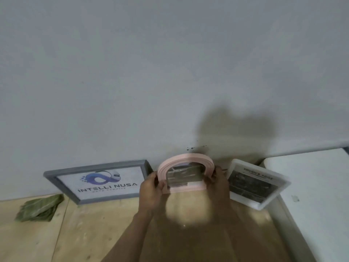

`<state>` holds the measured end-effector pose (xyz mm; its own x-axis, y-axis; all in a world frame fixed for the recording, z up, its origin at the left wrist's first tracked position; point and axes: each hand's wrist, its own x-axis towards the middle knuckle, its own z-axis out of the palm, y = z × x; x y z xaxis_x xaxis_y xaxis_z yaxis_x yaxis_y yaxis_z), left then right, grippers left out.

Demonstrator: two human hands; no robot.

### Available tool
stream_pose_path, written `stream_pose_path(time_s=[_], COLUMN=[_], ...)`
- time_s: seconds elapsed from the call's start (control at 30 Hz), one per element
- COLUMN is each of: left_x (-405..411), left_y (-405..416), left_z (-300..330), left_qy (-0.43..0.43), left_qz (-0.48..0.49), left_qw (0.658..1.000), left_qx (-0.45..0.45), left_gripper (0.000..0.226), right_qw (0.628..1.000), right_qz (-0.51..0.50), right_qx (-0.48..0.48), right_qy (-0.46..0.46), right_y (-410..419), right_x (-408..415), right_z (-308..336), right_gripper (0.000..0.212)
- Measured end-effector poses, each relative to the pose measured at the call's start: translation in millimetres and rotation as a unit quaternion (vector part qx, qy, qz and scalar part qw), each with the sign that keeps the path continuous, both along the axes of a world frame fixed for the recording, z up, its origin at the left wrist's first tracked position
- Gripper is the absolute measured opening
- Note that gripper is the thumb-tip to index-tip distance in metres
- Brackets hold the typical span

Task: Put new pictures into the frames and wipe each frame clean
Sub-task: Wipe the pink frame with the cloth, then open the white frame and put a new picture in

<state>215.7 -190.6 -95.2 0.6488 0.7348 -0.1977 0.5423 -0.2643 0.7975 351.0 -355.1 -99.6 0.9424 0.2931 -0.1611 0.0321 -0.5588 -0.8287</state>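
The pink arched frame [186, 173] stands upright at the worktop's [94, 233] back edge by the wall [170, 72], between a grey frame [96, 181] and a white frame [256, 183]. The left hand [152, 188] and right hand [217, 176] each close their grip around its sides.

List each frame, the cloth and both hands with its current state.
grey frame: leaning against the wall, logo print inside, untouched.
pink arched frame: held upright by both hands, picture inside.
white frame: tilted, propped by the wall, dark picture inside.
green cloth: crumpled on the wooden surface, unused.
left hand: gripping the pink frame's left edge.
right hand: gripping its right edge.
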Motion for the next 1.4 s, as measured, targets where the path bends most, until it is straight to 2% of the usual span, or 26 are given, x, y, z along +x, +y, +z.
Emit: stream_pose_path(time_s=[0.27,0.4,0.47,0.5,0.6,0.73,0.8,0.93,1.07,1.23,1.3,1.4], left_x=[14.9,14.8,12.2,10.3,-3.2,-20.2,-26.2,-20.1,4.3,60.7,85.2,118.2], left_y=[0.5,-9.5,-20.3,-25.8,-41.3,-55.2,-62.7,-80.6,-104.9,-120.9,-124.3,-129.4], left_z=[-11.0,-3.6,10.4,16.5,31.7,44.8,50.4,51.7,60.2,51.7,43.1,29.2], left_qy=[0.004,0.011,0.002,0.001,-0.009,-0.015,-0.029,-0.047,-0.065,-0.03,-0.027,-0.041], left_qz=[0.033,0.035,0.037,0.039,0.043,0.036,0.0,-0.077,-0.142,-0.189,-0.187,-0.179], left_qw=[0.999,0.999,0.999,0.999,0.999,0.999,0.999,0.996,0.988,0.981,0.98,0.973], left_qx=[0.011,0.017,0.022,0.019,0.022,0.036,0.02,0.013,0.008,-0.027,-0.064,-0.14], left_gripper=[0.018,0.011,0.017,0.02,0.007,0.016,0.011,0.017,0.018,0.011,0.007,0.021], right_qw=[0.999,1.0,1.0,0.999,0.997,0.998,0.996,0.992,0.985,0.977,0.974,0.975], right_qz=[0.007,-0.007,-0.018,-0.017,-0.017,-0.055,-0.084,-0.127,-0.173,-0.214,-0.224,-0.204], right_qx=[-0.03,-0.001,0.02,0.034,0.067,0.023,0.012,0.013,0.007,0.02,0.023,0.056], right_qy=[-0.034,-0.018,-0.002,0.003,0.018,-0.005,-0.011,-0.01,-0.012,0.011,0.038,0.07], right_y=[6.2,5.2,-1.0,-4.7,-18.1,-35.5,-50.3,-83.4,-121.7,-160.6,-172.0,-185.0], right_x=[9.1,-3.3,-17.6,-25.8,-51.0,-78.2,-90.4,-96.4,-78.1,-24.6,-1.5,32.2], right_z=[-10.4,-8.2,-5.3,-1.6,13.5,18.1,19.5,34.2,43.6,39.6,38.5,30.2], right_gripper=[0.016,0.036,0.046,0.047,0.046,0.058,0.062,0.061,0.055,0.055,0.061,0.061])
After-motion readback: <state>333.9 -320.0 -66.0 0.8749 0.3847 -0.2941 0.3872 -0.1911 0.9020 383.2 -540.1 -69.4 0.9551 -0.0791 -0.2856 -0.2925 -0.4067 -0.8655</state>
